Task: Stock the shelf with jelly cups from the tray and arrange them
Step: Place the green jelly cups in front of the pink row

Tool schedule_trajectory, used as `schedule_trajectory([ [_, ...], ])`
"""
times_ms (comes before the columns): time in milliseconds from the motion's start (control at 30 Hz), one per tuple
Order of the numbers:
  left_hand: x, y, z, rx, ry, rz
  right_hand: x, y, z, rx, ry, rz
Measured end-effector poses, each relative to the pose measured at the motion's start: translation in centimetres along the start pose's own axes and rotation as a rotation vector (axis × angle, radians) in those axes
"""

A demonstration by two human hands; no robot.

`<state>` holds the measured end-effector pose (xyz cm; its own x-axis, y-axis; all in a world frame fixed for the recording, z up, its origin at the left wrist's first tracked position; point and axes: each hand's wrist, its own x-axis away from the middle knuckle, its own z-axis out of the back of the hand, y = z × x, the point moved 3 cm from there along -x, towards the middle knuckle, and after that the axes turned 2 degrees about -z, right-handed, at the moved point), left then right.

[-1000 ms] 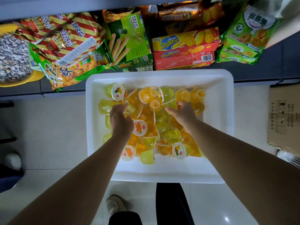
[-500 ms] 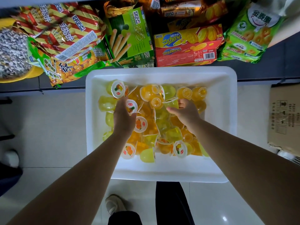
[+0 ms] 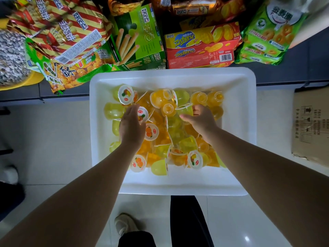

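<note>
Spreading under everything is a pale glossy tiled floor [image 3: 53,139], with a dark grey shelf [image 3: 284,72] running across the far side. On the shelf lie snack packs: a red-and-gold striped bag [image 3: 58,29] over a green-edged chip bag [image 3: 71,73], a green box of biscuit sticks [image 3: 138,38], a yellow-and-red Zecheese box [image 3: 201,47], a green cookie bag [image 3: 267,32], and at far left a yellow bowl of seeds [image 3: 10,56]. A brown cardboard box [image 3: 311,125] sits on the floor at right. A white rectangular tray [image 3: 238,139] sits just in front of the shelf edge, over the person's dark trouser leg [image 3: 187,220] and light shoe [image 3: 124,223]. The jelly cups [image 3: 178,136], yellow and orange, lie jumbled in a loose heap in the tray's middle, some on their sides, some lid up. The left hand [image 3: 130,127] is in the heap at left, fingers curled round a pineapple-lidded cup [image 3: 142,114]. The right hand [image 3: 201,120] is at the heap's far right, fingers and thumb curled on a greenish-yellow cup [image 3: 186,109] with its foil lid tilted up.
</note>
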<state>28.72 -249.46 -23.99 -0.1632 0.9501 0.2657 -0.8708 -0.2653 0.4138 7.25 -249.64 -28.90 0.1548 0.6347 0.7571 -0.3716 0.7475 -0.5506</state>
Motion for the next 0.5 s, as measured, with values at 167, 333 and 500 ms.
schedule_trajectory([
  [167,0.4,0.0,0.5,-0.014,-0.004,-0.051,1.2,-0.1,0.7,-0.096,-0.036,-0.005],
  [333,0.9,0.4,2.4,0.094,0.013,-0.089,3.5,-0.2,2.2,-0.131,-0.047,-0.004],
  [500,1.5,1.1,5.0,0.518,-0.115,0.287,6.4,-1.5,3.9,-0.17,0.004,0.018],
])
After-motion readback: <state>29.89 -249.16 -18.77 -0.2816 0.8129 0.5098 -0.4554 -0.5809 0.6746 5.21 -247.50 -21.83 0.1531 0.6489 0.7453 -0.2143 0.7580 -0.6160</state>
